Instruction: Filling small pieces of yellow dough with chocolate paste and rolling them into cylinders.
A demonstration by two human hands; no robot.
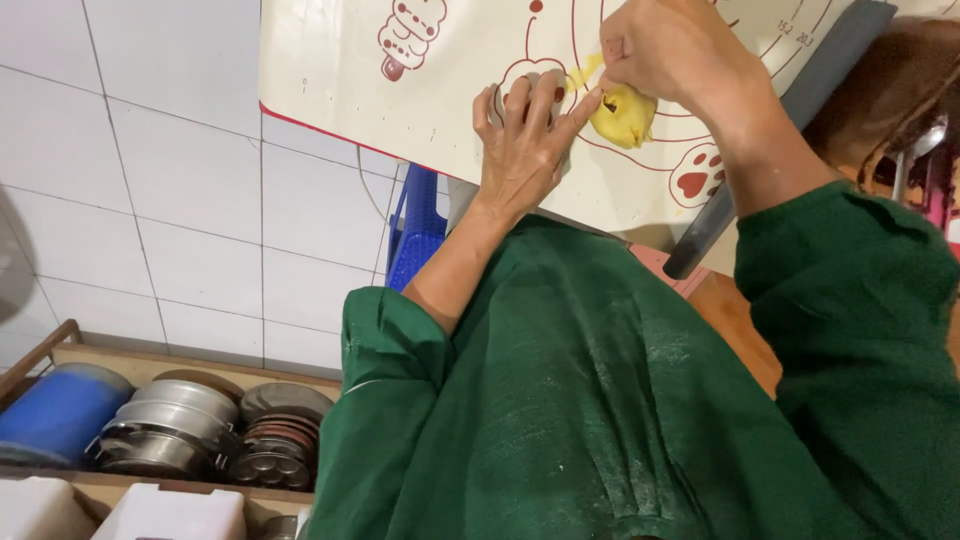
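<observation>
Nearest the camera, the green garment (600, 400) fills the lower right of the view, dusted with pale powder across its front. At lower left, a wooden shelf (60, 345) holds a blue drum (55, 412) lying on its side, a stack of metal pans (165, 425) and a set of dark round moulds (278, 440); what these contain cannot be made out. Below them, two white plastic containers (170, 512) are cut off by the bottom edge. A white tiled wall (150, 200) runs behind the shelf. A blue plastic crate (418, 235) shows only in part beneath the desk.

Further off, a white pastry mat (400, 100) with red printed rings and paw marks lies on the desk, whose dark edge (770, 150) crosses diagonally at right. The mat is cut off by the top edge.

On the mat, the left hand (525, 140) lies flat with fingers spread, pressing down on a round item mostly hidden under the palm; its index fingertip touches the yellow dough (625, 115). The right hand (675, 50) is closed on the dough from above, pinching a thin strand drawn up from it. The dough is a small lump, bright yellow, uneven and creased, with a dark hollow on its near side. It sits inside the printed rings, between the two hands.
</observation>
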